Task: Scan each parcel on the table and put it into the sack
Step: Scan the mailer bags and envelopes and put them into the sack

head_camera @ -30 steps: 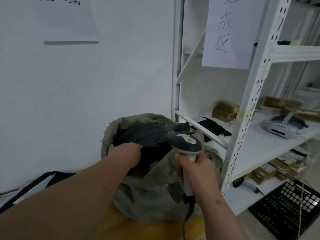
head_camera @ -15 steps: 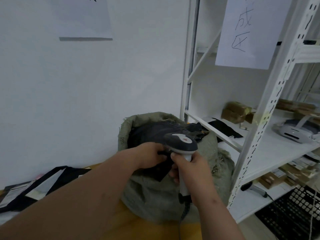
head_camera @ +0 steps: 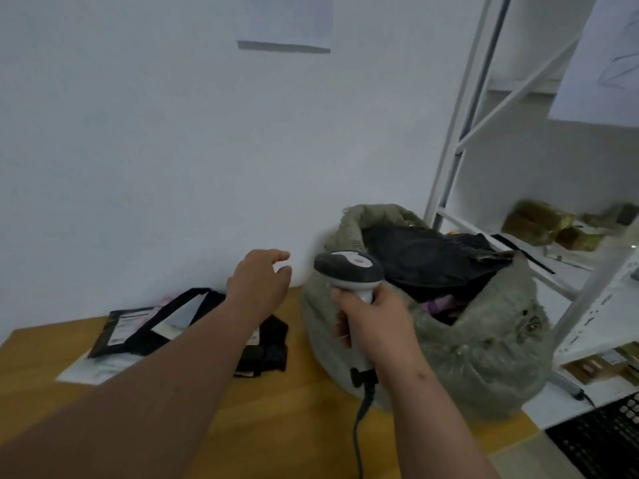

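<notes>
White wall backs a wooden desk. Left hand hovers with fingers loosely spread, holding nothing, above black parcels lying on the desk. Right hand grips a corded scanner in front of the stuffed green sack, beside white shelving.

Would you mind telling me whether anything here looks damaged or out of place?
The sack looks frayed, with a ragged hole in its right side, and dark parcels bulge above its rolled rim. The parcels on the table lie in an overlapping heap.
</notes>
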`<state>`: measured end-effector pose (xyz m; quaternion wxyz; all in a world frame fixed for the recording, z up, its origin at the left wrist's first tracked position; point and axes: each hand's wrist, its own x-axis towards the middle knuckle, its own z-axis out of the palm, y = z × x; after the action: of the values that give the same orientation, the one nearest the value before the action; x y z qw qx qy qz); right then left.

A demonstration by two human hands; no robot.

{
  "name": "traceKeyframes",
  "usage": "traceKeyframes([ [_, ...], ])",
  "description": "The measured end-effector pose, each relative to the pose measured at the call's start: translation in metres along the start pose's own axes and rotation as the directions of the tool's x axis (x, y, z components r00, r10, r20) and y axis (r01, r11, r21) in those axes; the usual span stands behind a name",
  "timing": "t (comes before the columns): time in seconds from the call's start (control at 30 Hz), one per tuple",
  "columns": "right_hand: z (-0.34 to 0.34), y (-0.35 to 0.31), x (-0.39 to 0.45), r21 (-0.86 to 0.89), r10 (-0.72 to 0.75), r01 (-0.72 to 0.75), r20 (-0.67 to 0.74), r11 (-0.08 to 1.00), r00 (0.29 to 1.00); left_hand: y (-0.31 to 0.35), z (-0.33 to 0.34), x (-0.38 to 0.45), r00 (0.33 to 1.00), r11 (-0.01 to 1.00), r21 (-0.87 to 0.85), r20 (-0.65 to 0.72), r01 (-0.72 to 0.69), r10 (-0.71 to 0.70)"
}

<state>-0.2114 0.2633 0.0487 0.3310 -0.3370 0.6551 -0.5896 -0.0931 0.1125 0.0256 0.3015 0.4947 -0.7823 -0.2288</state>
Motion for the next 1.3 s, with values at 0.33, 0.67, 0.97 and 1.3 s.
traceKeyframes([
  [0.33, 0.125, 0.049, -0.016, -0.076, 0.147, -0.137, 0.149, 0.988, 0.978, -0.154, -0.048, -0.051, 0.926, 0.934, 0.042, 0.121, 0.354, -0.357],
  [0.67, 0.164, 0.087, 0.025, -0.125, 0.224, -0.209, 0.118, 0.970, 0.967, -0.224, -0.038, -0.049, 0.832, 0.840, -0.047, 0.176, 0.541, -0.526],
  [0.97, 0.174, 0.139, 0.104, -0.151, 0.370, -0.355, 0.083, 0.923, 0.926, -0.262, 0.018, 0.005, 0.713, 0.742, 0.183, 0.207, 0.645, -0.670],
  [1.3, 0.176, 0.191, 0.160, -0.169, 0.515, -0.498, 0.083, 0.851, 0.853, -0.288, 0.073, 0.046, 0.637, 0.654, 0.256, 0.156, 0.712, -0.755],
])
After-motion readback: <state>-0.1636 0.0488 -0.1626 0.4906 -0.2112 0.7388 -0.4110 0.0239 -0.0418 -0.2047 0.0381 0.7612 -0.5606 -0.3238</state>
